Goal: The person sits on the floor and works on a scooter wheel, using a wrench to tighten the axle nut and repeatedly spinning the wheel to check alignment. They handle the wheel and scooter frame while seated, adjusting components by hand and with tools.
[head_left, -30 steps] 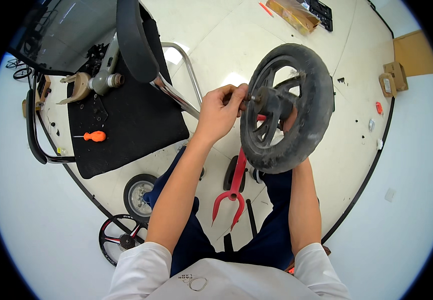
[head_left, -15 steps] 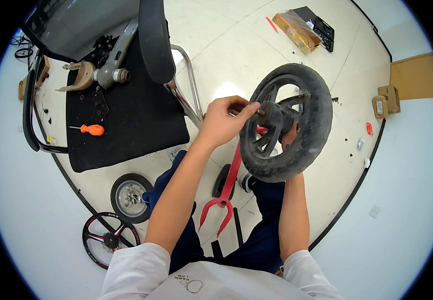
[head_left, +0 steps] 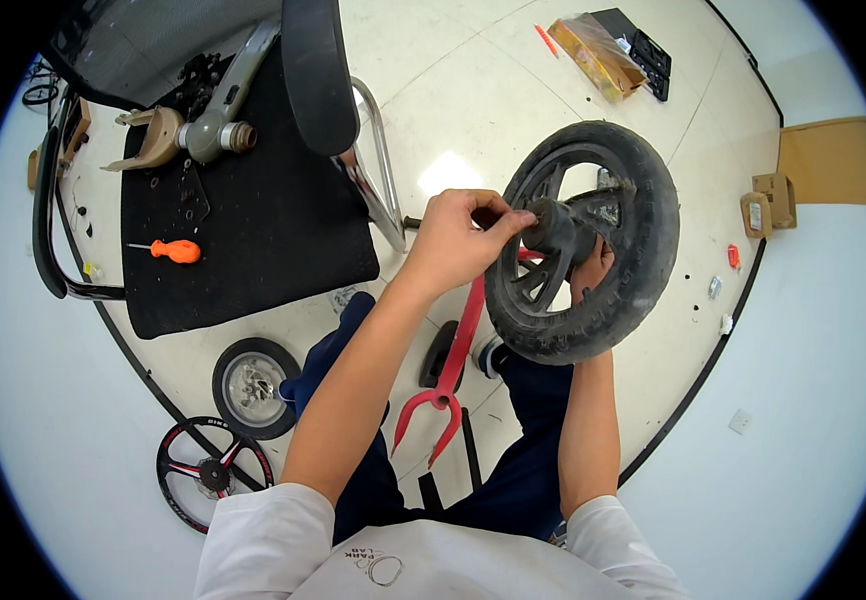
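Note:
A black wheel with a worn tyre [head_left: 634, 279] is held upright at a slant in front of me. My left hand [head_left: 475, 230] pinches at the hub's axle end [head_left: 534, 224], its fingertips partly covering the metal. My right hand [head_left: 590, 268] grips the hub from behind, seen between the spokes. Below the wheel lies a red bicycle frame with a fork [head_left: 443, 400]. To my left, a black chair [head_left: 263, 280] carries an orange-handled screwdriver [head_left: 173, 250], a grey-green metal part with a beige bracket [head_left: 211, 138], and small loose black pieces.
A spare wheel [head_left: 255, 390] and a red-black bicycle wheel [head_left: 215, 472] are at lower left. An open box [head_left: 598, 55] and black tool case [head_left: 648, 65] lie at the back. Cardboard boxes [head_left: 773, 200] stand along the right wall, with small bits scattered nearby.
The wheel has moved down in the picture and turned slightly. My left hand has moved right, closer against the hub, covering more of the axle end. The surroundings have shifted slightly in view.

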Demonstrator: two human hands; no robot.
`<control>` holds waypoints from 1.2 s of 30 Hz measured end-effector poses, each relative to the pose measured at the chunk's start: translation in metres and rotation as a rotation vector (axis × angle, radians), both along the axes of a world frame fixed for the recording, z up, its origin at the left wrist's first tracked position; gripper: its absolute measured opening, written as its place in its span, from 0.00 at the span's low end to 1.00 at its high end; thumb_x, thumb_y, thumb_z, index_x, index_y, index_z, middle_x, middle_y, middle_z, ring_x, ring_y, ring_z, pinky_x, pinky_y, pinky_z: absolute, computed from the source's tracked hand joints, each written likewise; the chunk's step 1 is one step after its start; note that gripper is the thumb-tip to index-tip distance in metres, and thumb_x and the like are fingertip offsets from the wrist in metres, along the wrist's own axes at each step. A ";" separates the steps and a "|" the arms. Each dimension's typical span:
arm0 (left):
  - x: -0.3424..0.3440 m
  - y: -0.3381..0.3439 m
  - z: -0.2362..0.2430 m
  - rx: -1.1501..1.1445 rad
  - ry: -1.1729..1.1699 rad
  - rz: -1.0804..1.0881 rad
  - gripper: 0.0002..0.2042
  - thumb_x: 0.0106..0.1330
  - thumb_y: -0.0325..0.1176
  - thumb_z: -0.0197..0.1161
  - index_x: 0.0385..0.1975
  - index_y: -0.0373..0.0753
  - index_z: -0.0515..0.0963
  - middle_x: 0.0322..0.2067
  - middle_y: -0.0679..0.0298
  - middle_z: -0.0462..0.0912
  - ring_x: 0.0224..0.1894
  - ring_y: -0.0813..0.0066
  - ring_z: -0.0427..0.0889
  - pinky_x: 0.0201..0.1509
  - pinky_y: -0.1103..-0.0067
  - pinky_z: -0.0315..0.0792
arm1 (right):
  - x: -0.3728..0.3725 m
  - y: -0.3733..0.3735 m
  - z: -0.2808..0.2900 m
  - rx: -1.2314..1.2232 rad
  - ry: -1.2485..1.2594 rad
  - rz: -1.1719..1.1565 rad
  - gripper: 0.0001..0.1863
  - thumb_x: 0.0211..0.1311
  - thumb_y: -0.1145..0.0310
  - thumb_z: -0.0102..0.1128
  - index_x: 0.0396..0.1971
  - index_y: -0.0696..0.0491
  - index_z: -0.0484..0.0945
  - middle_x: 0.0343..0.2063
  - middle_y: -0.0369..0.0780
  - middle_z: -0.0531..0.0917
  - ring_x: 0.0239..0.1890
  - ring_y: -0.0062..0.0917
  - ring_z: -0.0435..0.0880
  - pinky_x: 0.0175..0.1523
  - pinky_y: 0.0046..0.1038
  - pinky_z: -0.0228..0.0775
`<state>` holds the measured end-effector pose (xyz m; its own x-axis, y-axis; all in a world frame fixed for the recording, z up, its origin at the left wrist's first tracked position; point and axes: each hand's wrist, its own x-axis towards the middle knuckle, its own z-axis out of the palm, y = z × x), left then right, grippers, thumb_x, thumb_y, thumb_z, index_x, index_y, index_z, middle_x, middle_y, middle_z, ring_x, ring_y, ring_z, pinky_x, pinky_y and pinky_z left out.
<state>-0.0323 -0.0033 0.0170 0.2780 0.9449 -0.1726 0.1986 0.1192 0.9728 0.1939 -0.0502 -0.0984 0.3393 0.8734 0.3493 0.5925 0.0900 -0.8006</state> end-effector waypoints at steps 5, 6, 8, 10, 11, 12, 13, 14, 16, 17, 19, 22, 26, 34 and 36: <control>-0.002 0.002 0.013 -0.126 -0.053 0.031 0.14 0.60 0.39 0.70 0.28 0.30 0.83 0.21 0.64 0.82 0.25 0.82 0.79 0.33 0.84 0.72 | 0.019 0.004 -0.020 -0.004 0.127 0.009 0.16 0.73 0.60 0.52 0.43 0.59 0.77 0.38 0.42 0.84 0.35 0.27 0.84 0.40 0.30 0.76; 0.001 0.004 0.018 -0.189 -0.080 0.038 0.13 0.59 0.37 0.71 0.28 0.31 0.83 0.21 0.64 0.83 0.26 0.82 0.79 0.34 0.84 0.72 | 0.030 0.004 -0.027 -0.009 0.217 0.006 0.16 0.73 0.60 0.52 0.43 0.59 0.78 0.38 0.42 0.84 0.35 0.27 0.84 0.40 0.30 0.76; 0.001 0.005 0.009 -0.091 -0.025 0.040 0.12 0.59 0.37 0.71 0.28 0.31 0.83 0.21 0.65 0.83 0.27 0.82 0.80 0.35 0.83 0.72 | 0.044 0.008 -0.031 -0.060 0.736 0.001 0.16 0.73 0.61 0.52 0.43 0.60 0.79 0.38 0.42 0.85 0.35 0.27 0.84 0.38 0.31 0.76; -0.001 0.005 0.006 -0.060 -0.018 0.033 0.11 0.59 0.35 0.71 0.28 0.32 0.83 0.22 0.65 0.83 0.27 0.81 0.80 0.36 0.83 0.73 | 0.044 0.007 -0.031 -0.087 0.665 -0.055 0.16 0.73 0.61 0.51 0.43 0.60 0.80 0.38 0.42 0.85 0.36 0.28 0.85 0.37 0.31 0.76; -0.002 0.005 0.007 -0.076 -0.038 0.026 0.11 0.59 0.35 0.71 0.28 0.32 0.83 0.22 0.65 0.84 0.27 0.80 0.81 0.36 0.82 0.74 | 0.042 0.007 -0.028 -0.103 0.632 -0.082 0.17 0.73 0.61 0.51 0.42 0.60 0.80 0.38 0.42 0.85 0.36 0.28 0.85 0.37 0.31 0.75; -0.004 0.005 0.007 -0.093 -0.059 0.019 0.10 0.59 0.34 0.71 0.28 0.32 0.83 0.23 0.64 0.84 0.28 0.80 0.81 0.36 0.82 0.74 | 0.047 0.008 -0.019 -0.240 0.857 -0.158 0.17 0.73 0.60 0.51 0.42 0.60 0.80 0.37 0.42 0.85 0.36 0.28 0.85 0.37 0.31 0.75; -0.004 0.005 0.008 -0.071 -0.075 -0.026 0.09 0.59 0.33 0.70 0.29 0.32 0.83 0.24 0.64 0.84 0.29 0.80 0.82 0.37 0.81 0.75 | 0.048 0.008 -0.012 -0.293 0.966 -0.191 0.17 0.73 0.60 0.51 0.42 0.60 0.80 0.38 0.42 0.85 0.36 0.28 0.85 0.37 0.31 0.75; -0.006 0.005 0.008 -0.049 -0.090 -0.071 0.08 0.58 0.31 0.70 0.30 0.32 0.83 0.26 0.63 0.85 0.30 0.79 0.82 0.38 0.81 0.75 | 0.047 0.007 -0.010 -0.303 0.992 -0.187 0.17 0.73 0.60 0.51 0.42 0.60 0.80 0.38 0.42 0.85 0.36 0.28 0.85 0.37 0.31 0.75; -0.007 0.005 0.011 0.001 -0.152 -0.113 0.07 0.58 0.29 0.70 0.32 0.33 0.84 0.30 0.62 0.85 0.33 0.79 0.83 0.40 0.80 0.75 | 0.046 0.004 -0.007 -0.264 0.899 -0.096 0.17 0.73 0.60 0.51 0.42 0.60 0.80 0.38 0.43 0.85 0.36 0.28 0.85 0.37 0.31 0.75; -0.007 0.004 0.013 0.028 -0.198 -0.109 0.07 0.57 0.28 0.70 0.34 0.34 0.84 0.32 0.61 0.85 0.35 0.79 0.83 0.41 0.80 0.76 | 0.045 0.001 -0.008 -0.239 0.851 -0.056 0.17 0.73 0.60 0.51 0.42 0.60 0.80 0.38 0.43 0.85 0.36 0.28 0.85 0.37 0.31 0.75; -0.007 0.004 0.014 0.061 -0.322 -0.068 0.08 0.57 0.27 0.69 0.36 0.35 0.84 0.36 0.61 0.85 0.38 0.78 0.83 0.44 0.79 0.75 | 0.044 0.001 -0.011 -0.209 0.797 -0.025 0.17 0.73 0.60 0.51 0.42 0.60 0.80 0.38 0.43 0.85 0.36 0.28 0.85 0.37 0.31 0.75; -0.007 0.005 0.011 0.153 -0.269 0.021 0.10 0.59 0.32 0.68 0.38 0.37 0.84 0.39 0.62 0.85 0.41 0.74 0.82 0.47 0.75 0.75 | 0.044 0.002 -0.018 -0.185 0.754 -0.036 0.17 0.73 0.60 0.51 0.42 0.60 0.80 0.38 0.43 0.85 0.36 0.28 0.84 0.37 0.31 0.75; -0.004 -0.005 0.006 0.475 0.038 0.016 0.15 0.66 0.42 0.62 0.38 0.36 0.84 0.38 0.61 0.83 0.44 0.68 0.80 0.48 0.72 0.73 | 0.046 -0.001 -0.018 -0.180 0.754 -0.032 0.17 0.73 0.60 0.51 0.42 0.60 0.80 0.38 0.43 0.85 0.35 0.28 0.84 0.37 0.31 0.75; -0.012 -0.006 0.008 0.320 -0.058 0.060 0.14 0.69 0.36 0.56 0.30 0.33 0.84 0.39 0.60 0.81 0.39 0.74 0.78 0.45 0.78 0.69 | 0.054 -0.001 -0.002 -0.238 0.845 0.293 0.17 0.73 0.60 0.51 0.42 0.60 0.80 0.39 0.43 0.85 0.35 0.28 0.84 0.38 0.32 0.75; -0.009 -0.008 0.012 0.301 -0.316 -0.037 0.13 0.69 0.37 0.56 0.36 0.34 0.83 0.38 0.60 0.80 0.40 0.73 0.77 0.46 0.77 0.70 | 0.061 0.006 -0.031 -0.157 0.715 0.095 0.17 0.73 0.61 0.51 0.42 0.61 0.80 0.38 0.43 0.85 0.35 0.28 0.84 0.38 0.32 0.75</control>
<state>-0.0408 -0.0110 0.0287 0.3080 0.9284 0.2077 -0.1156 -0.1802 0.9768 0.2552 -0.0442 -0.1291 0.3575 0.9319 -0.0607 -0.0838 -0.0328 -0.9959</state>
